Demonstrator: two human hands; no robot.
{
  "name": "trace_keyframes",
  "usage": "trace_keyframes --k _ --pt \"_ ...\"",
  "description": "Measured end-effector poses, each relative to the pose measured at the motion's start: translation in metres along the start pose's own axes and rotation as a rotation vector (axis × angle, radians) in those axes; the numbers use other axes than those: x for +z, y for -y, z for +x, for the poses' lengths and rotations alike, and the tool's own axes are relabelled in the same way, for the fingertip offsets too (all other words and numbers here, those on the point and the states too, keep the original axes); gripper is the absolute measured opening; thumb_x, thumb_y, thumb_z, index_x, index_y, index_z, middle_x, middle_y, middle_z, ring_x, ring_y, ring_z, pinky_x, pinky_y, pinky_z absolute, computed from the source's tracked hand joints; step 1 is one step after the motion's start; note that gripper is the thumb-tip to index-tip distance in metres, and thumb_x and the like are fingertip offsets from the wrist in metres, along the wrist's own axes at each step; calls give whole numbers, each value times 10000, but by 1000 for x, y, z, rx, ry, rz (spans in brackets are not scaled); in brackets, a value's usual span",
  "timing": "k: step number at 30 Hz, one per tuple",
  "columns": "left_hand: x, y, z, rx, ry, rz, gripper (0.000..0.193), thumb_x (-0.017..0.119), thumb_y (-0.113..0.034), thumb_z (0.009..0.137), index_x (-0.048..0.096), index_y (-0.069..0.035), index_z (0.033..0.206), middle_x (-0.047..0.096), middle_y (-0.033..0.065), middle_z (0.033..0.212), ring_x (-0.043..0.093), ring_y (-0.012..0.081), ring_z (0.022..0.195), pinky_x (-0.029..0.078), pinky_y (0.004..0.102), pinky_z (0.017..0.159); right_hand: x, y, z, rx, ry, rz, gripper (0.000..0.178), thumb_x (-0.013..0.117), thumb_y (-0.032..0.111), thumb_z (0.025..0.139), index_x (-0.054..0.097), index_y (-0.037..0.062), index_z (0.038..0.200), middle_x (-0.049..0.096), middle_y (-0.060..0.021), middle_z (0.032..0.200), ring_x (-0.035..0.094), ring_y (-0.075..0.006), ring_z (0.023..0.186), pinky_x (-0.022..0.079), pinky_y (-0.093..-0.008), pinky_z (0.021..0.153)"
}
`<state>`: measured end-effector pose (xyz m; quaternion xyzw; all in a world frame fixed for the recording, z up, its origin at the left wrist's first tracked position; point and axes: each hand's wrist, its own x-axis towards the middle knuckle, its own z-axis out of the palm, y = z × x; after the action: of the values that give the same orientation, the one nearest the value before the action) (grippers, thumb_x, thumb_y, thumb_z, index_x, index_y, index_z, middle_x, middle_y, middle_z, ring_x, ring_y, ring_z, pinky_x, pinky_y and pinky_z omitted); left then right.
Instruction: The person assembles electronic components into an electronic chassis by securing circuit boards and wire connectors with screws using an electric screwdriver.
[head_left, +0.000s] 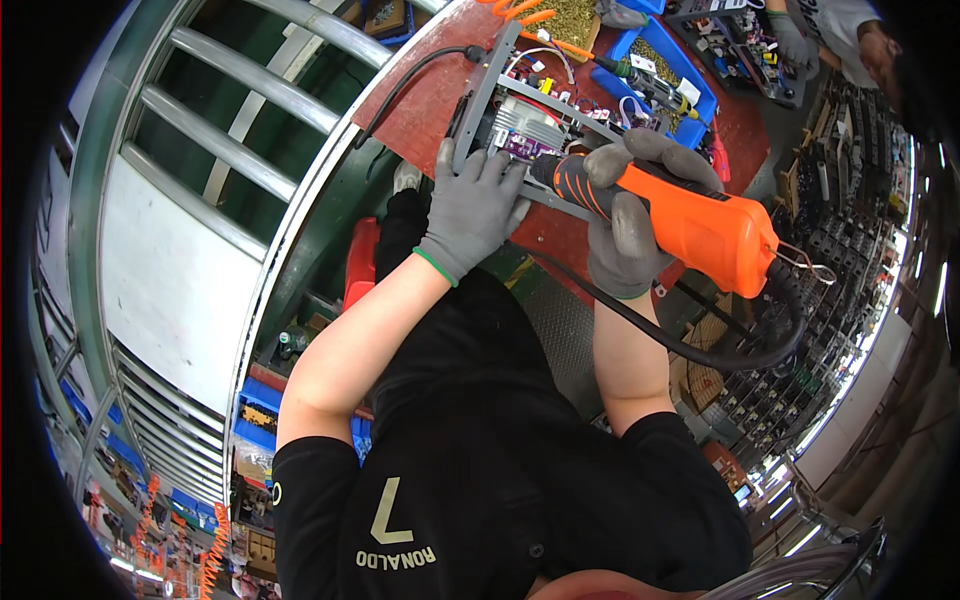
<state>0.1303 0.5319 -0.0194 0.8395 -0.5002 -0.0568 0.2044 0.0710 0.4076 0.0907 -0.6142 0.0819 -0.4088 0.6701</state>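
Note:
My right hand (632, 235), in a grey glove, is wrapped around an orange and black electric screwdriver (710, 235). Its black nose points left, down at a purple circuit board (532, 147) inside an open metal chassis (482, 98). The screwdriver's tip is hidden, so I cannot tell whether it touches a screw. My left hand (472, 205), gloved in grey with a green cuff, grips the chassis's near edge, fingers over the rim beside the board. A silver finned heat sink (530, 122), wires and small connectors fill the chassis.
The chassis lies on a red worktop (425, 85). Beyond it are blue bins (700, 90) of small metal parts and another power tool (655, 90). A thick black cable (730, 357) loops from the screwdriver. A co-worker's gloved hand (790, 45) is by another chassis (735, 50); metal rollers (220, 150) run left.

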Motion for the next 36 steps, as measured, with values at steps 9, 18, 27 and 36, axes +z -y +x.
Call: trace_keyframes --k 9,18,27,36 --pt "-2 -1 -12 -31 -60 0 414 658 -344 818 598 -187 1197 558 43 1248 469 240 1246 221 579 1107 1 0 3 -14 3 45 509 623 -77 748 446 5 1218 612 -204 1099 650 -209 835 564 -356 748" --pt "-14 -19 -44 -203 -120 -115 367 645 -251 820 613 -162 1175 556 57 1255 464 289 1236 263 517 1092 7 -2 9 -41 -39 -117 541 670 130 723 487 44 1225 627 -214 1094 652 -270 770 562 -426 728" --pt "12 -20 -58 -172 -278 -204 326 659 -257 815 639 -155 1124 576 53 1165 489 268 1184 339 454 1037 10 -3 4 -138 -39 -282 558 663 234 747 453 32 1222 629 -186 1000 668 -262 768 570 -395 717" --pt "2 -22 -11 -210 -111 -84 465 632 -444 847 643 -142 1200 588 75 1162 474 278 1215 274 543 1094 10 -2 5 -144 -32 -189 531 664 191 754 455 -16 1196 615 -211 1026 665 -241 748 588 -404 717"
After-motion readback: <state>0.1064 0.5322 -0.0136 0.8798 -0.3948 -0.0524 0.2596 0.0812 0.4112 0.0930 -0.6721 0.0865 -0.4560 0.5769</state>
